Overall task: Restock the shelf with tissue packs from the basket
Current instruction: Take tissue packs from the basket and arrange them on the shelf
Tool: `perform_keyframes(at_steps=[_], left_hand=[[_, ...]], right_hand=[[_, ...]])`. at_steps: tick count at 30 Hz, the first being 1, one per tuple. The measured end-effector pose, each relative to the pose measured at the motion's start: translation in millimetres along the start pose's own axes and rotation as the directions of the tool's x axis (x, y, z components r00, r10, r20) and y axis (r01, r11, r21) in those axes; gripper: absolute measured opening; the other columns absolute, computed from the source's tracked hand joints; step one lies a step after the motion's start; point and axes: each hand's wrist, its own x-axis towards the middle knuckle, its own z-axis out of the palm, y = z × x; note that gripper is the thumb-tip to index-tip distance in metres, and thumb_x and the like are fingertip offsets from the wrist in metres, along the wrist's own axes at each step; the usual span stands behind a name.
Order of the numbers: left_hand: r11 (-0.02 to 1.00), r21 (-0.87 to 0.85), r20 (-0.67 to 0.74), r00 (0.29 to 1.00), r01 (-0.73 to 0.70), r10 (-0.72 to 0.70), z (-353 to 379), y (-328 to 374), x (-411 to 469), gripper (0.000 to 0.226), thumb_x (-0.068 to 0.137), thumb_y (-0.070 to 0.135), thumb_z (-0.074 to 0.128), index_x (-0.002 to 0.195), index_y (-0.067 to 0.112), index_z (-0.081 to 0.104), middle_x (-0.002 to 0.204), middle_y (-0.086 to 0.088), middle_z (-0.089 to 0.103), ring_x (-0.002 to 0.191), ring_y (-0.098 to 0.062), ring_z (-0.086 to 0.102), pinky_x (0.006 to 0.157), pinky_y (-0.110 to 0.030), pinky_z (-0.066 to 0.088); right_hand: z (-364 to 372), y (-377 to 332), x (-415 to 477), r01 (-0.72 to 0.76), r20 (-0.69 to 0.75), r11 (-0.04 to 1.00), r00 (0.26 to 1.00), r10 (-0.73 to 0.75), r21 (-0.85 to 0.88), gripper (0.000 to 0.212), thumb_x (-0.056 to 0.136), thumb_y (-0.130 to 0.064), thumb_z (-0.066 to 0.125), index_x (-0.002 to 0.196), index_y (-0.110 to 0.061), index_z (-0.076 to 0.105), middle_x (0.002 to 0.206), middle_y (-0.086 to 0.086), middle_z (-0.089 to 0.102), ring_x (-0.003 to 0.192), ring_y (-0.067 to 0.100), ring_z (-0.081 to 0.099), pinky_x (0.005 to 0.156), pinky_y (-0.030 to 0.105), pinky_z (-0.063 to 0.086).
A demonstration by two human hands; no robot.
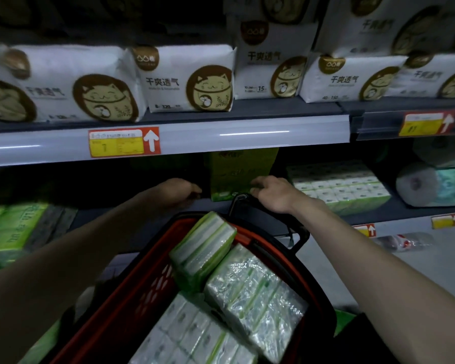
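A green tissue pack (237,174) stands upright on the lower shelf (365,219), under the price rail. My left hand (176,191) presses its left side and my right hand (271,191) grips its right side. Below my arms is a red basket (132,292) with a black handle (297,232). It holds several green-and-white tissue packs (252,292), one of which (202,248) is tilted on edge at the far end.
White packs with a cat print (189,80) fill the upper shelf. A block of small tissue packs (336,185) and paper rolls (431,185) sit to the right on the lower shelf. More green packs (11,227) lie at the left. Grey floor shows at the right.
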Motion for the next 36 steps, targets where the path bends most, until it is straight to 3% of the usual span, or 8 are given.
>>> perform_keyframes(at_steps=[3,6,11,14,18,23,27,36], left_hand=[[0.978,0.095,-0.1,0.976,-0.185,0.194,-24.2,-7.9,-48.4,0.012,0.095,0.006,0.068,0.092,0.01,0.079,0.087,0.003,0.073,0.091,-0.018,0.065,0.081,-0.027,0.05],[0.945,0.208,-0.056,0.961,-0.253,0.27,-38.0,-18.2,-100.8,0.031,0.099,0.013,0.065,0.128,0.009,0.071,0.123,-0.003,0.069,0.117,-0.017,0.06,0.106,-0.033,0.044],[0.912,0.134,0.017,0.922,-0.387,0.388,-34.8,-45.4,-206.0,0.02,0.087,0.03,0.074,0.096,0.047,0.08,0.103,0.012,0.079,0.1,-0.006,0.072,0.094,-0.027,0.054],[0.901,0.17,0.027,0.916,-0.399,0.4,-31.0,-82.2,-243.7,0.035,0.087,0.03,0.074,0.121,0.032,0.075,0.112,0.01,0.078,0.105,-0.003,0.072,0.1,-0.03,0.056],[0.916,0.158,0.026,0.929,-0.37,0.37,-21.5,-116.4,-267.4,0.041,0.097,0.009,0.065,0.133,0.026,0.06,0.117,0.012,0.073,0.107,0.01,0.066,0.09,-0.01,0.05],[0.932,0.115,-0.165,0.919,-0.343,0.359,-31.3,-140.7,-272.4,0.028,0.099,0.018,0.061,0.123,0.029,0.068,0.097,-0.004,0.078,0.086,-0.017,0.073,0.085,-0.041,0.057],[0.893,0.313,-0.197,0.897,-0.325,0.395,-40.3,-146.6,-261.1,0.033,0.102,0.021,0.052,0.132,0.022,0.067,0.061,0.003,0.065,0.051,-0.009,0.059,0.05,-0.025,0.044],[0.841,0.315,-0.129,0.857,-0.441,0.498,-21.0,-132.0,-230.6,0.063,0.085,0.04,0.074,0.144,0.031,0.055,0.112,0.016,0.068,0.097,0.001,0.066,0.088,-0.013,0.051]], right_hand=[[-11.3,-21.0,-34.5,0.078,-0.017,0.997,0.997,-0.078,-0.015,0.055,0.103,-0.043,0.054,0.156,-0.033,0.044,0.162,0.011,0.043,0.144,0.031,0.046,0.113,0.033,0.041],[-14.2,-48.6,-83.9,0.237,0.063,0.967,0.971,-0.231,-0.098,0.072,0.096,-0.02,0.062,0.161,-0.034,0.034,0.164,0.006,0.04,0.146,0.026,0.044,0.109,0.025,0.039],[26.3,-77.7,-167.2,0.462,0.21,0.868,0.88,-0.425,-0.181,0.116,0.081,0.0,0.064,0.16,-0.058,0.001,0.174,-0.014,-0.012,0.161,0.021,0.011,0.119,0.035,0.037],[50.3,-84.4,-193.7,0.452,0.163,0.811,0.891,-0.423,-0.371,0.119,0.085,-0.002,0.068,0.157,-0.062,-0.005,0.169,-0.019,-0.027,0.161,0.029,-0.009,0.123,0.06,0.026],[63.7,-80.6,-188.0,0.386,0.055,0.826,0.915,-0.4,-0.411,0.109,0.088,-0.012,0.072,0.16,-0.058,0.004,0.173,-0.015,-0.016,0.161,0.029,-0.017,0.121,0.07,0.012],[75.7,-85.6,-177.0,0.392,0.013,0.812,0.903,-0.43,-0.433,0.104,0.089,-0.013,0.072,0.161,-0.054,0.009,0.173,-0.017,-0.012,0.161,0.027,-0.016,0.118,0.074,0.018],[83.3,-96.7,-161.6,0.353,-0.024,0.8,0.909,-0.416,-0.485,0.089,0.084,-0.016,0.081,0.155,-0.041,0.033,0.163,-0.002,0.021,0.156,0.034,0.006,0.11,0.065,0.036],[72.4,-111.2,-155.1,0.485,-0.081,0.758,0.818,-0.569,-0.436,0.073,0.07,-0.032,0.09,0.135,-0.038,0.057,0.129,-0.012,0.049,0.126,0.026,0.032,0.092,0.049,0.047]])
